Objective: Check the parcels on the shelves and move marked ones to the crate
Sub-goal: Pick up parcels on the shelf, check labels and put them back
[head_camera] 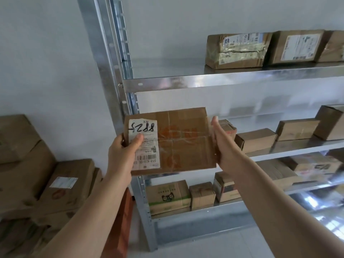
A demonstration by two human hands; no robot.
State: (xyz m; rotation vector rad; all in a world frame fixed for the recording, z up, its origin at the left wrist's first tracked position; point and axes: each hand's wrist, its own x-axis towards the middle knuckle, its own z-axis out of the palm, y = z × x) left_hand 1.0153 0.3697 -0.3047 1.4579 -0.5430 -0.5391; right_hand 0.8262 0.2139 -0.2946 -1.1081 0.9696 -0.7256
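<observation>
**Parcel held up for a look at its label**

The flat cardboard parcel (173, 141) is off the shelves and in the air in front of the metal rack (223, 81), level with its second shelf. Both hands are clamped on it: the left hand (123, 153) grips the left edge with the thumb pressed on the white label (144, 144), and the right hand (221, 144) braces the right edge. The broad face is turned to the person, probably so the handwritten number on the label can be read; it appears upside down. No crate can be made out for certain. More small boxes (256, 139) sit along the shelf right behind the parcel, others above and below, and a stack of cartons (61, 190) stands at lower left beside the rack's corner post, crowding any move that way
</observation>
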